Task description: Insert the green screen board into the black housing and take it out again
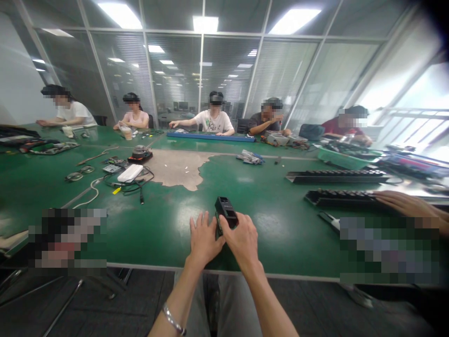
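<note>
Just in front of me, a small black rectangular device with recesses in its top sits on the green table. A bit of green shows along its left side. My right hand is closed around the near part, thumb on the left and fingers on the right. Beside it, my left hand lies with fingers stretched out over the table, its thumb close to the device's near end. Whether that thumb touches the device I cannot tell. The device's near end is hidden by my hands.
Long black rails lie at the right, with another person's hand on one. A white box with cables, glasses and gloves lie farther off. A green basket stands far right. Several people sit opposite.
</note>
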`<state>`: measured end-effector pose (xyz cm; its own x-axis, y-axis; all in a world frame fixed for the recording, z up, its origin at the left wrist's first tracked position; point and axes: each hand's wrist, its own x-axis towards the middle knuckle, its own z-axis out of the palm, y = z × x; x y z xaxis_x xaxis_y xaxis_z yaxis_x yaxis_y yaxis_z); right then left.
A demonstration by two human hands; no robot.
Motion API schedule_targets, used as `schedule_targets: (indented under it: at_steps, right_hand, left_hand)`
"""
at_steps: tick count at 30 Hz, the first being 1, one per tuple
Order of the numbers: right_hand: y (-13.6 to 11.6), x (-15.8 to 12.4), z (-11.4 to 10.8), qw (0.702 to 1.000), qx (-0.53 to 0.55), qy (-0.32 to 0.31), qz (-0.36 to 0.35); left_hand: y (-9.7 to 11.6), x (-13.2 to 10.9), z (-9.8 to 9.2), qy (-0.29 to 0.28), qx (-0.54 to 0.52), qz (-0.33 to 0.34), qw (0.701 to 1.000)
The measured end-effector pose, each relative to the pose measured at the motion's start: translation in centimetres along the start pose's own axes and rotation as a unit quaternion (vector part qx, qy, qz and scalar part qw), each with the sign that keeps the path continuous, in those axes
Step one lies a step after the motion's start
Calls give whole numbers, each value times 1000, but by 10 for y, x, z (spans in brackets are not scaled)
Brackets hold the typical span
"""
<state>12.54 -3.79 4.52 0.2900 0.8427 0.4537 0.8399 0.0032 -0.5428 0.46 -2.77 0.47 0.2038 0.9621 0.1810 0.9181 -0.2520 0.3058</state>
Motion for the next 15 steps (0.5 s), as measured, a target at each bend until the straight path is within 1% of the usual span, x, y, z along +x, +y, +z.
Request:
schedule_targets:
  at_steps: [4,7,11,15]
  right_hand:
    - [-8,-3,-3,999,-30,-21,8]
    - [-10,-5,-2,998,-60,-35,15]
    - [-5,-10,5,996,-82,-41,16]
    - [3,-17,11,995,-86,-51,18]
  left_hand:
    - [1,-1,-1,1,9,-2,1000]
    - [3,0,-3,-10,8,-10,1000]
    - [3,2,-3,-15,12,-9,1000]
    - [3,2,3,6,18,-8,1000]
